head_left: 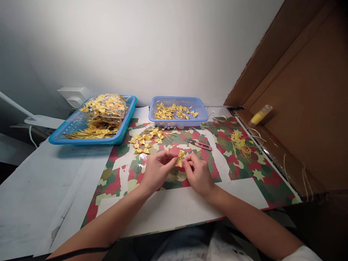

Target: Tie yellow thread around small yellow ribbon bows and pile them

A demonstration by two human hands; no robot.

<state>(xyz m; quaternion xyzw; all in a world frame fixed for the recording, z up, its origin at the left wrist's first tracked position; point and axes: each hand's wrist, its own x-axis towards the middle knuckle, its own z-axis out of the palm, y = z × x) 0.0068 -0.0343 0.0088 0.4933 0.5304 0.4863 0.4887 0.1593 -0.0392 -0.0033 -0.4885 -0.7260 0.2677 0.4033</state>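
Pinching one yellow bow [181, 157] in both grips, left hand [157, 168] and right hand [198, 174], two baskets [178, 112] behind.

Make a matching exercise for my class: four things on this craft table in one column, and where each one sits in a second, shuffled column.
Things
1. small basket
2. big tray
3. snips
4. bow

Places
A. between both hands' fingertips
B. far left, piled with bagged bows
C. flat on the patterned mat, right of the loose bows
D. by the wall, centre

Pairs: 1-D, 2-B, 3-C, 4-A
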